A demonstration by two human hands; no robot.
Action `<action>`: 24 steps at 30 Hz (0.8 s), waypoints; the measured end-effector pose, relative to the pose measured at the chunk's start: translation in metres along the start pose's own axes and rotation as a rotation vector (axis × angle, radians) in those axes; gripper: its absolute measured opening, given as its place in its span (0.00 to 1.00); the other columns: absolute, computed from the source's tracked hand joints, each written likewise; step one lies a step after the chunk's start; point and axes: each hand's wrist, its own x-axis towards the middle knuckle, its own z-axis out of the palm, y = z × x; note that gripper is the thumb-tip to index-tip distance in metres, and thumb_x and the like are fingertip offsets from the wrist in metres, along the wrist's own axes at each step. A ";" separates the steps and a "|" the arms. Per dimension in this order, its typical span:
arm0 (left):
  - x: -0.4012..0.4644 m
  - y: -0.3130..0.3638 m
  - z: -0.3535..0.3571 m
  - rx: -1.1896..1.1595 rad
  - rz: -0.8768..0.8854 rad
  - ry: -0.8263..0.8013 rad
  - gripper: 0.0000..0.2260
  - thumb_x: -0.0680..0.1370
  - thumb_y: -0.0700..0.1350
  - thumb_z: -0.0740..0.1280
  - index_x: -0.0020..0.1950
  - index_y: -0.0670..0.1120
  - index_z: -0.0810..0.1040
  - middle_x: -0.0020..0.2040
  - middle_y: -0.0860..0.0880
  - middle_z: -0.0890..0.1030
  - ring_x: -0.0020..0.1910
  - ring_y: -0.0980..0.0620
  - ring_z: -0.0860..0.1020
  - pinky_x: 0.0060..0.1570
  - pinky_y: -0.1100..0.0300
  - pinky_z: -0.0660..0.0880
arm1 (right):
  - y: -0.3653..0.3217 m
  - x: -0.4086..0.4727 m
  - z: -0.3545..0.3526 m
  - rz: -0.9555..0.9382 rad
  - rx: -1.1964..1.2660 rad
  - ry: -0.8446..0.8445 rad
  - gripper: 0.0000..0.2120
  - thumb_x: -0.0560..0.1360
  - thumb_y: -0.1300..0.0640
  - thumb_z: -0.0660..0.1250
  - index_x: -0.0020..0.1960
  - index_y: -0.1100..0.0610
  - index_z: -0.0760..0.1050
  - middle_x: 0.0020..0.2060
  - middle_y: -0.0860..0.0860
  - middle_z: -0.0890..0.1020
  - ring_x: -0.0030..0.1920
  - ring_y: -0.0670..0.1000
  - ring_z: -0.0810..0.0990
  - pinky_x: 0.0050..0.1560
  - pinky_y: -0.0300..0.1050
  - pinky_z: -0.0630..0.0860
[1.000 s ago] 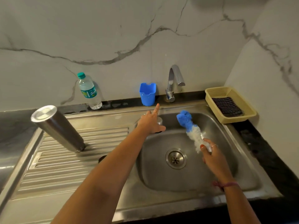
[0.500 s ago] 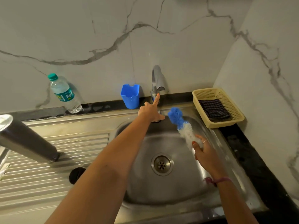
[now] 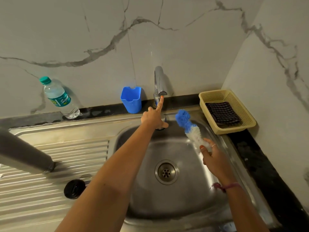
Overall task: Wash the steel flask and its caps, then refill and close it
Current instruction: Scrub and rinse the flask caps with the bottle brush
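The steel flask (image 3: 25,153) stands mouth down on the ribbed drainboard at the left, its top cut off by the frame edge. A black cap (image 3: 74,191) lies on the drainboard near the sink bowl. My left hand (image 3: 154,117) reaches to the tap (image 3: 159,82); its index finger is stretched out and touches the spout tip, while the other fingers curl round a small steel cap (image 3: 163,124), mostly hidden under the hand. My right hand (image 3: 213,156) grips the handle of a blue and white bottle brush (image 3: 189,126) over the bowl's right side.
The steel sink bowl (image 3: 184,198) with its drain (image 3: 166,172) lies below both hands. Along the back wall stand a plastic water bottle (image 3: 58,98) and a blue holder (image 3: 131,99). A beige basket (image 3: 247,118) holding a dark cloth sits at the right.
My left hand has moved from the sink's back rim up to the tap, and its index finger now touches the spout. The brush in my right hand has barely shifted.
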 end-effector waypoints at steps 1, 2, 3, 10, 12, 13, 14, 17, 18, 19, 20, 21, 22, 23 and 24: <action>0.000 0.000 0.000 -0.008 -0.002 0.002 0.54 0.73 0.55 0.73 0.77 0.60 0.28 0.66 0.36 0.70 0.59 0.37 0.76 0.61 0.45 0.75 | 0.001 0.000 0.000 -0.002 0.001 -0.001 0.20 0.81 0.51 0.59 0.71 0.53 0.66 0.35 0.47 0.79 0.34 0.46 0.79 0.32 0.36 0.71; 0.001 0.000 0.000 -0.020 -0.004 0.001 0.55 0.73 0.55 0.74 0.76 0.60 0.28 0.66 0.36 0.70 0.60 0.36 0.75 0.61 0.45 0.74 | 0.001 0.000 0.000 -0.003 -0.001 0.000 0.20 0.81 0.52 0.59 0.71 0.53 0.66 0.35 0.47 0.79 0.34 0.46 0.79 0.32 0.36 0.71; 0.002 0.000 0.000 -0.035 -0.006 -0.004 0.55 0.72 0.55 0.74 0.76 0.60 0.28 0.67 0.35 0.69 0.60 0.35 0.75 0.62 0.44 0.74 | 0.001 0.000 0.000 -0.003 -0.005 -0.001 0.20 0.81 0.52 0.59 0.71 0.53 0.67 0.34 0.47 0.78 0.33 0.46 0.78 0.32 0.36 0.70; 0.001 -0.004 0.000 -0.095 -0.014 -0.026 0.58 0.72 0.51 0.76 0.75 0.62 0.26 0.66 0.35 0.70 0.59 0.36 0.75 0.63 0.42 0.74 | 0.008 0.002 0.000 -0.010 0.005 0.005 0.19 0.80 0.51 0.59 0.70 0.53 0.67 0.36 0.48 0.79 0.33 0.45 0.78 0.32 0.36 0.71; 0.001 -0.007 0.001 -0.077 -0.019 -0.028 0.59 0.72 0.51 0.76 0.74 0.62 0.25 0.65 0.35 0.70 0.59 0.36 0.75 0.63 0.42 0.74 | 0.010 0.004 0.000 -0.004 0.014 0.000 0.19 0.80 0.51 0.60 0.70 0.53 0.67 0.36 0.48 0.79 0.32 0.45 0.78 0.33 0.37 0.71; 0.001 -0.009 0.001 -0.071 -0.019 -0.026 0.59 0.72 0.51 0.77 0.74 0.62 0.25 0.65 0.35 0.71 0.59 0.36 0.75 0.63 0.42 0.74 | 0.010 0.004 0.001 -0.003 0.014 -0.005 0.19 0.80 0.50 0.60 0.70 0.53 0.67 0.35 0.48 0.79 0.32 0.46 0.78 0.33 0.38 0.71; 0.001 -0.011 0.002 -0.063 -0.022 -0.022 0.59 0.72 0.51 0.76 0.75 0.61 0.26 0.64 0.35 0.71 0.59 0.37 0.75 0.63 0.42 0.74 | 0.011 0.004 0.001 -0.003 0.011 -0.008 0.19 0.80 0.50 0.60 0.70 0.52 0.67 0.35 0.48 0.79 0.32 0.46 0.78 0.33 0.38 0.72; 0.000 -0.015 0.004 -0.059 -0.028 -0.003 0.54 0.72 0.51 0.76 0.79 0.55 0.35 0.65 0.37 0.70 0.62 0.37 0.73 0.64 0.44 0.73 | 0.012 0.004 0.002 -0.012 -0.009 -0.004 0.19 0.80 0.49 0.60 0.70 0.51 0.67 0.34 0.47 0.80 0.33 0.46 0.79 0.34 0.40 0.74; -0.001 -0.015 0.005 -0.067 -0.034 0.000 0.52 0.72 0.51 0.76 0.80 0.54 0.38 0.66 0.37 0.69 0.63 0.37 0.72 0.65 0.44 0.72 | 0.012 0.005 0.002 -0.018 -0.014 -0.001 0.19 0.80 0.49 0.60 0.70 0.51 0.67 0.34 0.46 0.80 0.33 0.46 0.79 0.35 0.40 0.74; -0.002 -0.016 0.005 -0.079 -0.037 0.001 0.51 0.72 0.50 0.76 0.81 0.53 0.40 0.67 0.38 0.68 0.64 0.37 0.71 0.65 0.44 0.72 | 0.012 0.005 0.002 -0.023 -0.019 0.000 0.19 0.80 0.49 0.60 0.70 0.51 0.67 0.35 0.46 0.80 0.34 0.46 0.80 0.35 0.40 0.75; -0.002 -0.017 0.005 -0.092 -0.036 0.003 0.51 0.72 0.50 0.76 0.81 0.53 0.41 0.67 0.38 0.68 0.64 0.37 0.71 0.65 0.44 0.72 | 0.011 0.005 0.002 -0.027 -0.019 0.001 0.19 0.80 0.49 0.60 0.70 0.51 0.67 0.36 0.46 0.80 0.34 0.46 0.80 0.36 0.40 0.75; -0.003 -0.017 0.005 -0.099 -0.032 0.008 0.50 0.72 0.50 0.76 0.81 0.52 0.42 0.67 0.38 0.68 0.65 0.38 0.70 0.65 0.44 0.72 | 0.010 0.005 0.002 -0.031 -0.014 0.001 0.19 0.80 0.49 0.59 0.70 0.51 0.67 0.38 0.47 0.80 0.35 0.46 0.80 0.36 0.41 0.76; -0.004 -0.017 0.005 -0.099 -0.027 0.012 0.51 0.72 0.50 0.76 0.81 0.52 0.42 0.68 0.38 0.68 0.65 0.38 0.70 0.65 0.44 0.72 | 0.010 0.005 0.002 -0.033 -0.010 0.002 0.19 0.80 0.49 0.59 0.70 0.51 0.67 0.39 0.47 0.80 0.36 0.45 0.80 0.37 0.40 0.76; -0.004 -0.016 0.005 -0.091 -0.018 0.017 0.52 0.71 0.50 0.77 0.81 0.52 0.42 0.68 0.38 0.68 0.65 0.38 0.70 0.66 0.44 0.72 | 0.010 0.005 0.001 -0.035 -0.008 0.005 0.19 0.80 0.49 0.59 0.70 0.52 0.67 0.40 0.48 0.80 0.36 0.45 0.79 0.37 0.40 0.75; -0.003 -0.016 0.005 -0.075 -0.011 0.018 0.53 0.71 0.51 0.78 0.81 0.51 0.41 0.68 0.38 0.68 0.65 0.38 0.70 0.66 0.44 0.71 | 0.010 0.005 0.001 -0.035 -0.010 0.008 0.19 0.80 0.49 0.59 0.70 0.52 0.67 0.41 0.48 0.80 0.36 0.45 0.79 0.36 0.39 0.74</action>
